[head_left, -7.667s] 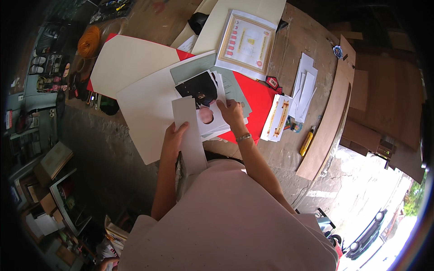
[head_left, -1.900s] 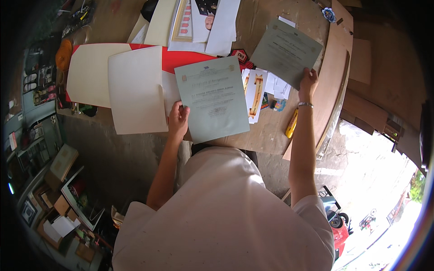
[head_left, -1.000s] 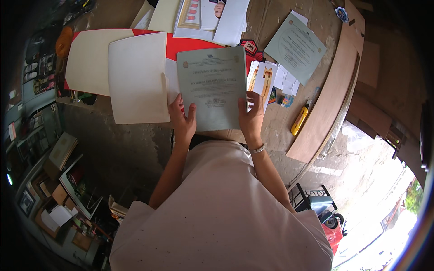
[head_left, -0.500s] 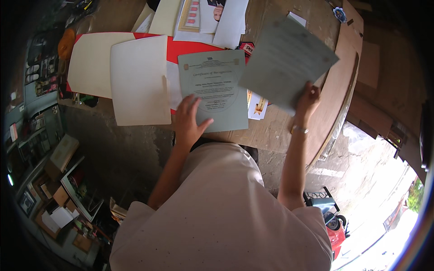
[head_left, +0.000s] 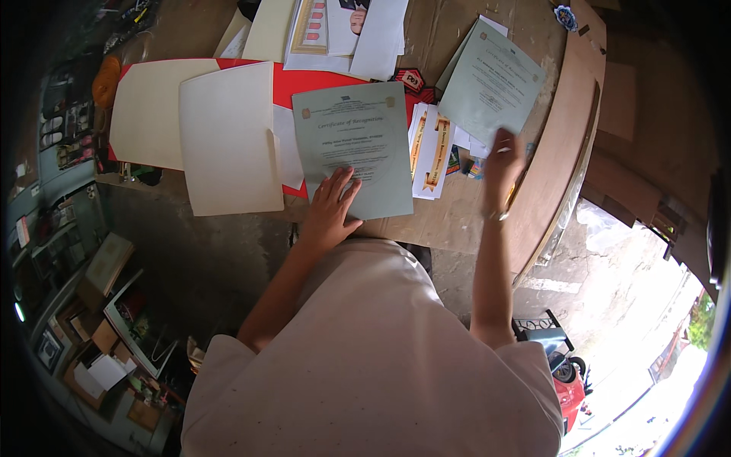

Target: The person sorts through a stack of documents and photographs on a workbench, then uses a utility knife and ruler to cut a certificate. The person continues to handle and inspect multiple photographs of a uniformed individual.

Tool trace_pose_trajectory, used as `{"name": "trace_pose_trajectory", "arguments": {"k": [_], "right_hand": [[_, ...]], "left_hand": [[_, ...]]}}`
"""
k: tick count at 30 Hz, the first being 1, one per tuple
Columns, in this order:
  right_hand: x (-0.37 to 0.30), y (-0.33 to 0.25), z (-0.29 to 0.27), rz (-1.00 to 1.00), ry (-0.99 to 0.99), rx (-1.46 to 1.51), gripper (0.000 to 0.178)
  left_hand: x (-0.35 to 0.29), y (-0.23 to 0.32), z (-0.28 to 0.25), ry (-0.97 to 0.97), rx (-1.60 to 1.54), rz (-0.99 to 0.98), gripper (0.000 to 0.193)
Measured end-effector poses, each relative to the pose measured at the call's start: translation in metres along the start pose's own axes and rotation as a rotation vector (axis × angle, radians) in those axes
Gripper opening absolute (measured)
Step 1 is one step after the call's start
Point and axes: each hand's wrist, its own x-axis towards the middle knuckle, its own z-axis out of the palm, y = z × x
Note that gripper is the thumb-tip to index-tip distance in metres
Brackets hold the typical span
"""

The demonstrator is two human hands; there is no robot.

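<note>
A grey-green certificate (head_left: 346,145) lies at the table's near edge in front of me. My left hand (head_left: 333,202) rests spread on its lower part, fingers apart. Farther right, a second grey-green certificate (head_left: 493,87) lies over other sheets, tilted. My right hand (head_left: 504,164) is at its lower edge, fingers curled together on the paper; the hand is a little blurred. Between the two certificates sit white strips with gold ribbon prints (head_left: 430,152).
Left of the certificates, cream folders (head_left: 228,141) overlap a red folder (head_left: 288,80). Papers with a portrait photo (head_left: 350,27) lie at the back. A red and black badge (head_left: 411,78) and a blue rosette (head_left: 566,19) are on the wooden table (head_left: 544,183).
The right certificate has turned printed side up and come down onto the table at the right. The white strips are now uncovered. My left hand has settled flat on the front certificate.
</note>
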Motion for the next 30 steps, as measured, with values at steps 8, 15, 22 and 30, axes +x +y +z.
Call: {"name": "trace_pose_trajectory", "arguments": {"k": [8, 15, 22, 30], "right_hand": [[-0.131, -0.101, 0.032, 0.196, -0.504, 0.152, 0.047], [-0.131, -0.118, 0.027, 0.104, -0.450, 0.068, 0.051], [-0.121, -0.122, 0.032, 0.305, -0.411, 0.192, 0.028], [-0.115, -0.111, 0.030, 0.266, -0.370, 0.248, 0.016]], "left_hand": [[-0.001, -0.004, -0.001, -0.012, -0.050, 0.020, 0.081], [-0.001, -0.001, -0.001, -0.058, 0.017, 0.008, 0.084], [-0.001, -0.003, 0.001, -0.029, 0.002, 0.022, 0.078], [-0.009, -0.016, -0.003, 0.525, -0.219, -0.163, 0.052]]}}
